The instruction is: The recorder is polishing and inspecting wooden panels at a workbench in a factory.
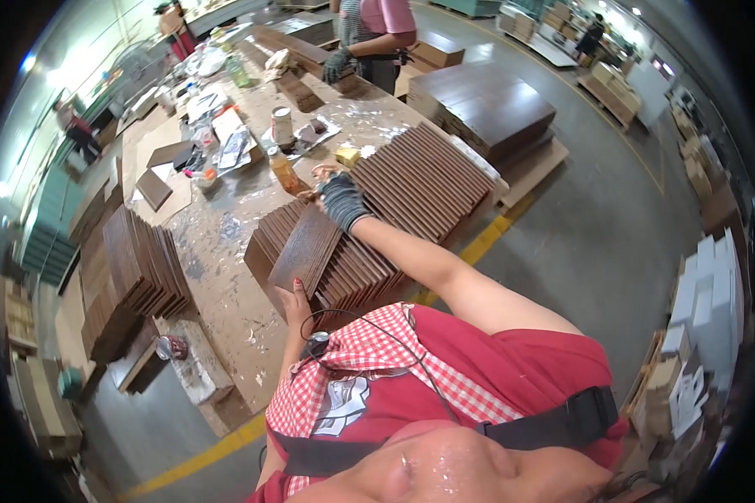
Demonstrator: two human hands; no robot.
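Observation:
A dark brown wooden board (308, 250) lies tilted across stacked boards, its grain facing up. My left hand (294, 303) grips the board's near end, thumb along the edge. At its far end is my right hand (342, 201), in a grey fingerless glove. Those fingers are curled at the board's far edge, around something small and brownish that I cannot make out. Beneath and beside the board stand tightly packed rows of similar boards (428, 180). Just beyond my right hand are a bottle of amber liquid (283, 170) and a yellow block (347, 156).
The stained worktable (226, 285) carries a tin can (282, 126), loose board pieces (153, 189) and a green bottle (237, 72). More boards (147, 260) are stacked at left. A co-worker's gloved hand (337, 65) works at the far end. A large panel stack (482, 105) stands right.

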